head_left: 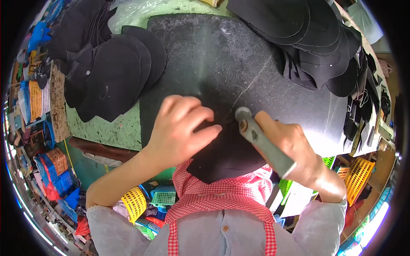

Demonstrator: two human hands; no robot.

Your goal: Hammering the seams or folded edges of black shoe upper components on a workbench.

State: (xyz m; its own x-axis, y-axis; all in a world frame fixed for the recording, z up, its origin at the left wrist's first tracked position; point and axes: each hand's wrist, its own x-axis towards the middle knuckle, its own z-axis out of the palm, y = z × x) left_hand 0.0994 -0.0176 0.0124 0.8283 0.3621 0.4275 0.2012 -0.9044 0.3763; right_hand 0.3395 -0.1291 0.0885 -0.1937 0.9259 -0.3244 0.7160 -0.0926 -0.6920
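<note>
A black, flexible cut piece [226,158] lies partly on the dark stone slab [192,55] and hangs over its near edge toward my lap. My left hand [181,128] is at the piece's upper left edge, fingers curled and thumb close to the index finger, seemingly pinching it. My right hand [290,143] is closed round a hammer, its grey metal head [269,147] running diagonally with the round face toward the piece. The hammer's handle is hidden by my fingers. Just where the fingertips meet the piece is too dark to make out.
Stacked black cut pieces [115,72] lie at the slab's left, and more layered pieces [294,25] at its far right. The slab rests on a green tabletop [102,123]. Yellow baskets [358,179] and a green basket [163,197] stand below table level.
</note>
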